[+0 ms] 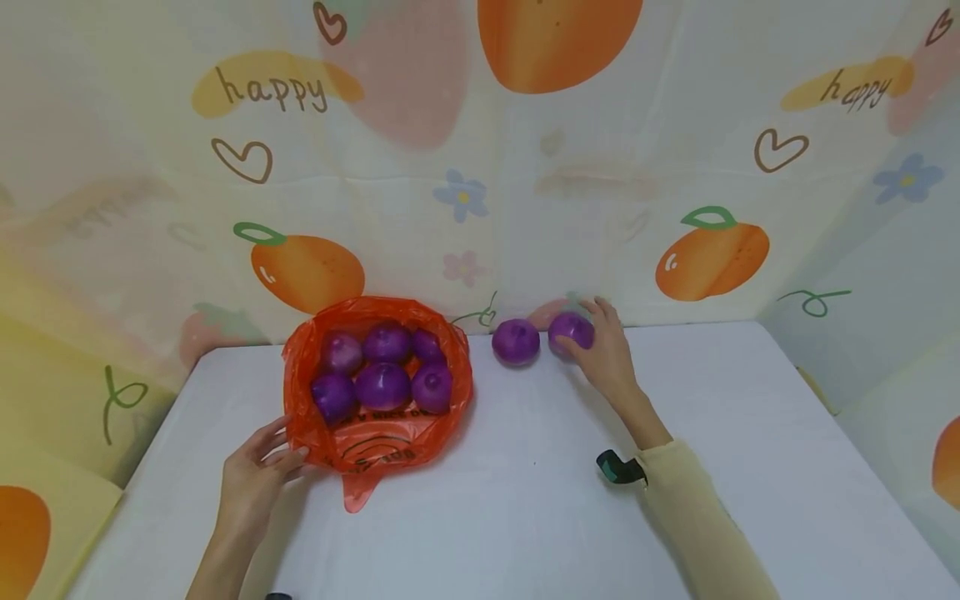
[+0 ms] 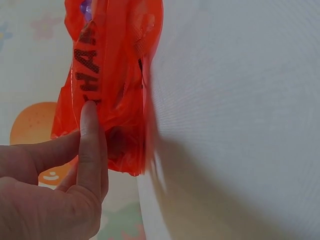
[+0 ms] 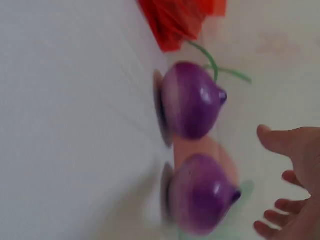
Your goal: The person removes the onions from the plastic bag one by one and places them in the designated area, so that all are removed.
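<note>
An orange-red plastic bag (image 1: 378,450) stands wide open on the table's left half. Inside it lie several shiny purple onions (image 1: 383,387). My left hand (image 1: 258,467) is at the bag's lower left side, its fairly straight fingers (image 2: 90,150) touching the plastic. To the right of the bag, two more purple onions sit side by side at the table's back edge: a left one (image 1: 516,342) and a right one (image 1: 571,333). Over the right onion, my right hand (image 1: 607,350) spreads its thumb and fingers; the right wrist view shows a gap between them and both onions.
The white table (image 1: 480,517) ends at the back against a fruit-printed cloth (image 1: 525,208). A dark strap piece (image 1: 621,467) sticks out at the right sleeve's cuff (image 1: 660,454). A small dark object (image 1: 278,596) shows at the bottom edge near the left forearm.
</note>
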